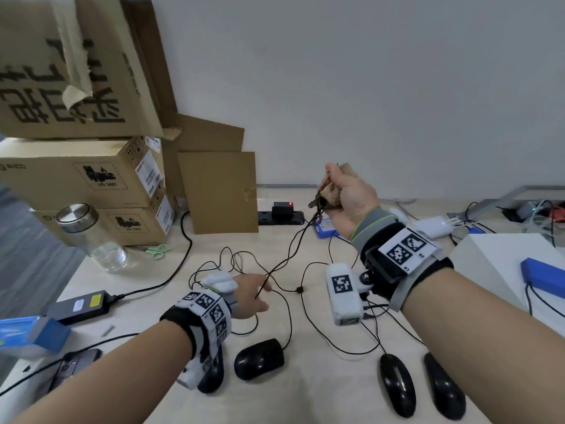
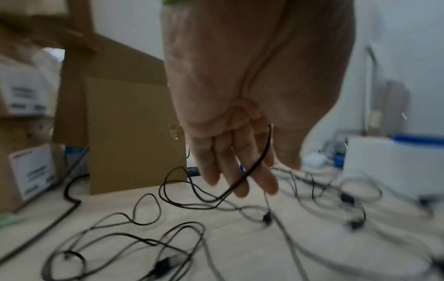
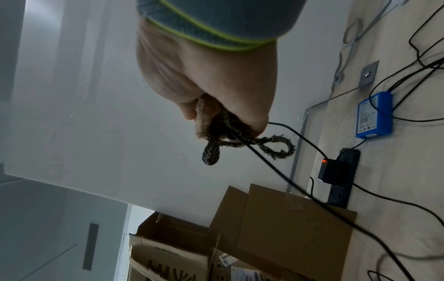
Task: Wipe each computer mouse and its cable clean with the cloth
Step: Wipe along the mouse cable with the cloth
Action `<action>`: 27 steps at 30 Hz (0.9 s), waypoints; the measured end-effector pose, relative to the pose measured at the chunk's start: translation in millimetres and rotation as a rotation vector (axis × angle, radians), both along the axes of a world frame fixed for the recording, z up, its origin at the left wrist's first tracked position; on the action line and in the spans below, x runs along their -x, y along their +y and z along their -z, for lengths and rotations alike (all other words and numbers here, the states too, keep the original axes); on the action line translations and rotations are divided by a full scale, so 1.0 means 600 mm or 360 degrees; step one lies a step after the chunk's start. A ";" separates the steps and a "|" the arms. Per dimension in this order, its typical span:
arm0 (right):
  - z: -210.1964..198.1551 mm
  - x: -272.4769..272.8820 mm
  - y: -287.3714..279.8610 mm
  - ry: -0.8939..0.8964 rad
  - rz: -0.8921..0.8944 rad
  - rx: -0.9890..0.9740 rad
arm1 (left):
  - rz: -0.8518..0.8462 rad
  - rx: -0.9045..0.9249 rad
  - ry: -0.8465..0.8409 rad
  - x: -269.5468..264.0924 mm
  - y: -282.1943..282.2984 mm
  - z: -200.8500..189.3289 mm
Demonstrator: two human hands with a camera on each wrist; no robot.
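Four black mice [image 1: 259, 358] lie along the near table edge while the right hand [image 1: 348, 191], raised, clenches the soft cloth [image 1: 331, 195] round a thin, limp cable [image 1: 287, 258] that the left hand [image 1: 249, 296] pinches lower, likeliest best held taut.

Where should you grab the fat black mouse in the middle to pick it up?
Take the black mouse from above, with the grip across its two long sides at the widest part of the hump. It lies flat on the table, cable leaving its far end, so the sides are free.
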State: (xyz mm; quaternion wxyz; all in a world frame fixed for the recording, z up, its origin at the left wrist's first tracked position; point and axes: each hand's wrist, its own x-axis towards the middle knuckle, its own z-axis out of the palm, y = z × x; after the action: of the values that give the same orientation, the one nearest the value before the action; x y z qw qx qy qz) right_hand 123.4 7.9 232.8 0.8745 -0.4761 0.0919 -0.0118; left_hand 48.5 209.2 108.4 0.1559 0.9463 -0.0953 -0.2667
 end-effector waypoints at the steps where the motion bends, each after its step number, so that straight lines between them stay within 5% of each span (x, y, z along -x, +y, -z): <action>1: 0.008 0.002 0.004 -0.0002 -0.0025 0.0007 | -0.0088 0.0197 0.0042 -0.004 -0.003 -0.003; 5: 0.030 0.014 0.020 -0.0013 -0.0114 0.0096 | -0.0425 0.1144 -0.0002 -0.019 -0.049 -0.069; 8: 0.039 0.026 0.027 -0.0030 -0.0119 0.0220 | -0.0634 0.1535 -0.0177 -0.029 -0.078 -0.127; 13: 0.041 0.039 0.024 -0.0013 -0.0062 0.0366 | -0.0668 0.1195 -0.0750 -0.036 -0.091 -0.132; 19: 0.031 0.028 0.005 -0.0003 0.0078 0.0191 | -0.0451 0.0875 -0.0562 -0.022 -0.087 -0.113; 23: 0.032 0.042 0.010 0.0051 -0.0265 0.0155 | -0.0424 0.1345 -0.0128 -0.022 -0.092 -0.128; 27: 0.027 0.053 0.013 0.0181 -0.0402 0.0020 | -0.0632 0.1545 -0.0187 -0.030 -0.100 -0.146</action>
State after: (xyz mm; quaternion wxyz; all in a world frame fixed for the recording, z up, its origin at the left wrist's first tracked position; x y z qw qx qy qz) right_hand 91.4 15.6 216.7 0.8594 -0.4892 0.0806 0.1248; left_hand 66.3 149.4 195.9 0.6181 0.7784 -0.0353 -0.1038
